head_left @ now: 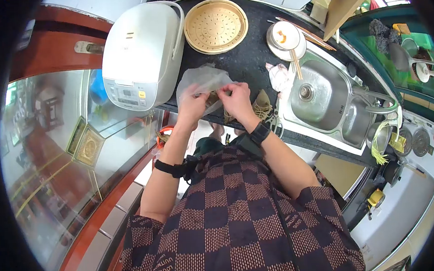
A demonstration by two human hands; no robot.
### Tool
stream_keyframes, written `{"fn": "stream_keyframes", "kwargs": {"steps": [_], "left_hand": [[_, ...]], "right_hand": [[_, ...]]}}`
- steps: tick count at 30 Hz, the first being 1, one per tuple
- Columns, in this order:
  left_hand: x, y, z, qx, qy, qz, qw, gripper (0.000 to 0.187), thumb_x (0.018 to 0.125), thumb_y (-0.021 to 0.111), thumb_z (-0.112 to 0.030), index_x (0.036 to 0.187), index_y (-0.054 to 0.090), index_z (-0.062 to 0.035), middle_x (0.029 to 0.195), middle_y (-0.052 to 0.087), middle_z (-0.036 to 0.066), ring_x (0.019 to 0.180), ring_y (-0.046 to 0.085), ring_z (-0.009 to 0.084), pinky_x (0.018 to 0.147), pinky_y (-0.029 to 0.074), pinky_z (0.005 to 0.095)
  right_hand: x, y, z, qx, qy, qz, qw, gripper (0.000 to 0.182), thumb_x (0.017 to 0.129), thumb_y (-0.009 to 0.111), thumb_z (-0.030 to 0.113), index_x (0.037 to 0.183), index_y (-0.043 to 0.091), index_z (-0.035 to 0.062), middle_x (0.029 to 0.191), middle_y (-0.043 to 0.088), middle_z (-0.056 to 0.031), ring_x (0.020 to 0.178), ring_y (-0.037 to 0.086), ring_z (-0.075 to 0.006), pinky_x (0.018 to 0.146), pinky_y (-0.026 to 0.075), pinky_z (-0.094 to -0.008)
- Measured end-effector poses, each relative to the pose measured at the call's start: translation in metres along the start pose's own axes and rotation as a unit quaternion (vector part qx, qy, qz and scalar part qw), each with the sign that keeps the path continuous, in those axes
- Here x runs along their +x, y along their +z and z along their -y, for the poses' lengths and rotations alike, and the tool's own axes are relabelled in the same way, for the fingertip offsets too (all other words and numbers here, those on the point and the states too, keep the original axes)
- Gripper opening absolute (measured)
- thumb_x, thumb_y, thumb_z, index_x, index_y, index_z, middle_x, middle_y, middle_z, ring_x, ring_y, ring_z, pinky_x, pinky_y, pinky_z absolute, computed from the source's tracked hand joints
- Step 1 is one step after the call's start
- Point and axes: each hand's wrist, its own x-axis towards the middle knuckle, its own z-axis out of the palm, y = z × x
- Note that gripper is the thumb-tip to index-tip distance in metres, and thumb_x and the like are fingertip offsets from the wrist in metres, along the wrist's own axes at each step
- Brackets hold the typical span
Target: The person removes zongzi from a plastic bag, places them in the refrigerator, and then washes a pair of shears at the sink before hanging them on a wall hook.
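Note:
A clear plastic bag [205, 77] sits at the counter edge, its mouth turned towards me. My left hand [192, 105] is closed on the bag's left side, its thumb pointing inward. On the other side my right hand [236, 100] pinches the bag's rim. Something brownish shows between the hands, but its kind is hard to make out. Just right of my right hand lies a string-tied, leaf-wrapped dumpling [262, 104]. Scissors [275, 123] lie beside it, near the edge.
A white rice cooker [138, 51] stands left of the bag, and a round steamer basket [215, 26] lies behind. To the right are stacked bowls [285, 35] with chopsticks [296, 64], a crumpled cloth [278, 77] and a steel sink [317, 95].

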Motion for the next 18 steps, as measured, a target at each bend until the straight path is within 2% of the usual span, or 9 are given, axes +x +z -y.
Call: {"fn": "stream_keyframes", "kwargs": {"steps": [3, 5, 6, 8, 10, 12, 15, 16, 18], "left_hand": [[0.021, -0.007, 0.021, -0.01, 0.011, 0.016, 1.0, 0.032, 0.088, 0.069, -0.012, 0.116, 0.062, 0.0044, 0.095, 0.068, 0.012, 0.086, 0.062, 0.0182, 0.076, 0.049, 0.0323], [0.027, -0.014, 0.022, 0.119, -0.016, 0.087, 0.989, 0.037, 0.085, 0.072, -0.011, 0.116, 0.061, 0.0052, 0.093, 0.068, 0.012, 0.087, 0.063, 0.0179, 0.077, 0.05, 0.0324], [0.028, -0.013, 0.024, 0.117, -0.015, 0.087, 0.989, 0.037, 0.085, 0.072, -0.011, 0.116, 0.061, 0.0052, 0.093, 0.068, 0.012, 0.087, 0.063, 0.0179, 0.077, 0.05, 0.0324], [0.028, -0.011, 0.028, 0.042, -0.009, 0.06, 0.997, 0.038, 0.081, 0.075, -0.01, 0.113, 0.061, 0.0051, 0.088, 0.068, 0.01, 0.084, 0.064, 0.0174, 0.076, 0.051, 0.033], [0.021, -0.008, 0.015, 0.063, 0.013, 0.047, 0.997, 0.042, 0.079, 0.076, -0.011, 0.114, 0.061, 0.0054, 0.086, 0.067, 0.009, 0.081, 0.064, 0.0176, 0.074, 0.051, 0.0333], [0.023, -0.007, 0.014, 0.084, 0.033, 0.035, 0.995, 0.045, 0.077, 0.078, -0.011, 0.116, 0.061, 0.0058, 0.084, 0.067, 0.008, 0.078, 0.064, 0.0178, 0.073, 0.051, 0.0336], [0.032, -0.007, 0.022, 0.099, 0.004, 0.066, 0.993, 0.053, 0.076, 0.078, -0.012, 0.123, 0.06, 0.0061, 0.089, 0.069, 0.011, 0.079, 0.065, 0.0185, 0.074, 0.052, 0.0332], [0.032, -0.009, 0.02, 0.104, 0.001, 0.08, 0.991, 0.054, 0.077, 0.078, -0.014, 0.124, 0.06, 0.0065, 0.092, 0.07, 0.012, 0.081, 0.066, 0.0185, 0.075, 0.052, 0.0329], [0.035, -0.012, 0.021, 0.109, -0.002, 0.092, 0.99, 0.056, 0.077, 0.078, -0.015, 0.126, 0.06, 0.0069, 0.096, 0.071, 0.013, 0.083, 0.067, 0.0184, 0.076, 0.052, 0.0326]], "right_hand": [[-0.005, -0.005, 0.003, 0.052, 0.009, -0.014, 0.999, 0.022, 0.087, 0.071, 0.03, 0.096, 0.076, 0.0104, 0.117, 0.058, -0.0247, 0.113, 0.05, -0.0413, 0.097, 0.043, -0.0482], [-0.007, -0.018, 0.007, 0.096, 0.033, 0.008, 0.995, 0.022, 0.087, 0.071, 0.03, 0.097, 0.076, 0.0104, 0.116, 0.058, -0.0245, 0.113, 0.05, -0.0413, 0.097, 0.043, -0.0483], [-0.008, -0.026, 0.011, 0.141, 0.055, 0.029, 0.988, 0.023, 0.087, 0.072, 0.03, 0.099, 0.075, 0.0104, 0.116, 0.058, -0.0244, 0.113, 0.051, -0.0413, 0.096, 0.043, -0.0484], [-0.01, -0.038, 0.018, 0.092, 0.048, 0.035, 0.994, 0.023, 0.088, 0.071, 0.029, 0.1, 0.074, 0.0098, 0.115, 0.058, -0.0247, 0.112, 0.053, -0.0408, 0.095, 0.044, -0.0478], [-0.01, -0.046, 0.025, 0.043, 0.039, 0.04, 0.997, 0.024, 0.088, 0.071, 0.029, 0.102, 0.074, 0.0091, 0.114, 0.059, -0.025, 0.111, 0.055, -0.0402, 0.094, 0.046, -0.0471], [-0.009, -0.051, 0.029, 0.06, 0.017, 0.105, 0.993, 0.024, 0.089, 0.071, 0.026, 0.104, 0.071, 0.0063, 0.107, 0.061, -0.0234, 0.1, 0.062, -0.036, 0.087, 0.05, -0.0434], [-0.011, -0.044, 0.03, 0.107, -0.005, 0.079, 0.991, 0.021, 0.091, 0.068, 0.021, 0.103, 0.07, 0.0032, 0.096, 0.065, -0.0196, 0.085, 0.066, -0.0328, 0.079, 0.052, -0.0399], [-0.012, -0.043, 0.03, 0.106, -0.005, 0.079, 0.991, 0.021, 0.091, 0.068, 0.021, 0.103, 0.07, 0.0032, 0.096, 0.065, -0.0196, 0.085, 0.066, -0.0328, 0.079, 0.052, -0.0399], [-0.011, -0.04, 0.03, 0.148, 0.037, 0.076, 0.985, 0.021, 0.093, 0.065, 0.019, 0.103, 0.069, 0.0006, 0.087, 0.068, -0.0155, 0.076, 0.066, -0.0297, 0.073, 0.052, -0.0367]]}}
